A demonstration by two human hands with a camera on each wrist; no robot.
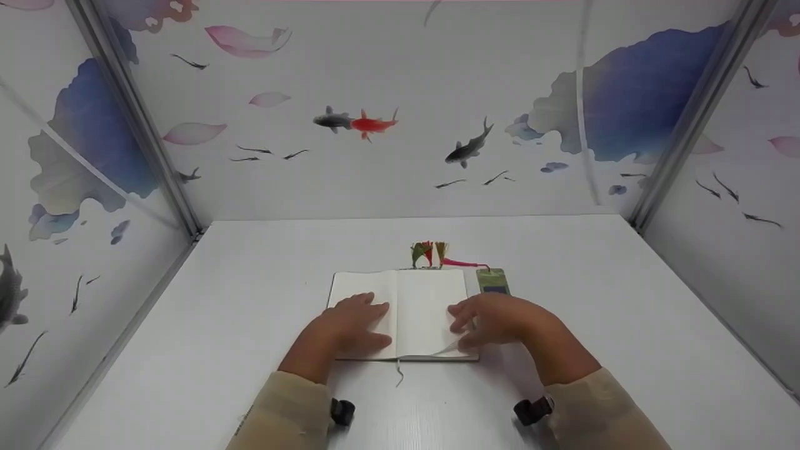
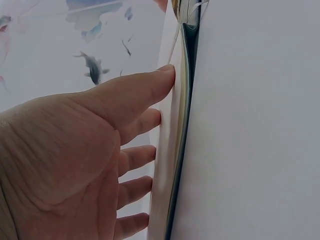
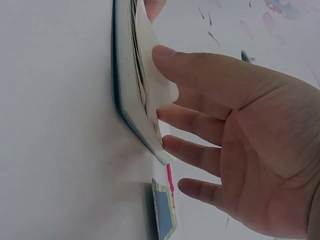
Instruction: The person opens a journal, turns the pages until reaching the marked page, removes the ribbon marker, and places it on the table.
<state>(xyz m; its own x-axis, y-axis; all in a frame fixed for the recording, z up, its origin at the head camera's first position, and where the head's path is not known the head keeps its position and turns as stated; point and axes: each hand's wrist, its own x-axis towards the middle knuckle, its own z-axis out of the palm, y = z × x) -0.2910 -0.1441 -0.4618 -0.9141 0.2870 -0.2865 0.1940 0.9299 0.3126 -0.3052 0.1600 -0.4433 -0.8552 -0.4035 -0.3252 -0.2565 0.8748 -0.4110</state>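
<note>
Only in right-wrist view, clear pinch of right hand (image 3: 250,135) on page (image 3: 151,82); left hand (image 1: 353,322) straight-fingered on notebook (image 1: 425,306)

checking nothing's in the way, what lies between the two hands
In the head view, the open notebook lies there, its centre fold nearer the left hand than the right hand.

Room left of notebook (image 1: 428,300), card (image 1: 493,279) blocking right

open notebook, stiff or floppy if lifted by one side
The notebook would probably bend at its visible center fold. Its lifted page is likely floppy, since it curves. The ribbon bookmark may dangle, as its end trails free.
</note>
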